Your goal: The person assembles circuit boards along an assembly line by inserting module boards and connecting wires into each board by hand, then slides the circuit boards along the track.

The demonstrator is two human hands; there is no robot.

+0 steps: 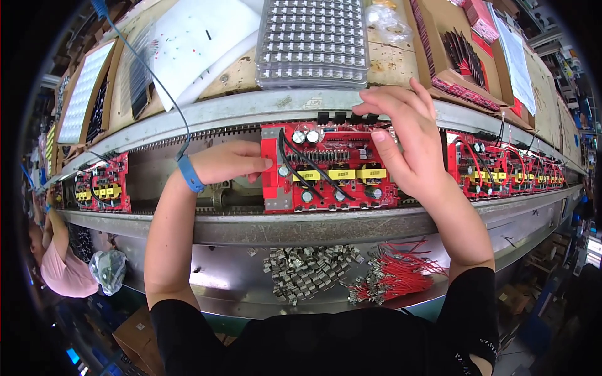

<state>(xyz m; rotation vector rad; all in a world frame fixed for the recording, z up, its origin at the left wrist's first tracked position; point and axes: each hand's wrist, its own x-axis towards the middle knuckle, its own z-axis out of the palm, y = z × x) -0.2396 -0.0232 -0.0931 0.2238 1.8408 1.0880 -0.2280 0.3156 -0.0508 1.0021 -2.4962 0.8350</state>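
Stacked clear compartment trays beyond right hand, off its left. Another red board just right of it. Metal parts pile and red wire leads bodyward of both hands. Red circuit board between hands: yellow-wrapped components, black cables. Right hand loose, fingers spread, hides its right end; left hand at left edge, can't tell if gripping.

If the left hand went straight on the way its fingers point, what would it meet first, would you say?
Most likely the left end of the red circuit board; the left hand overlaps that end in view, though contact is hard to judge.
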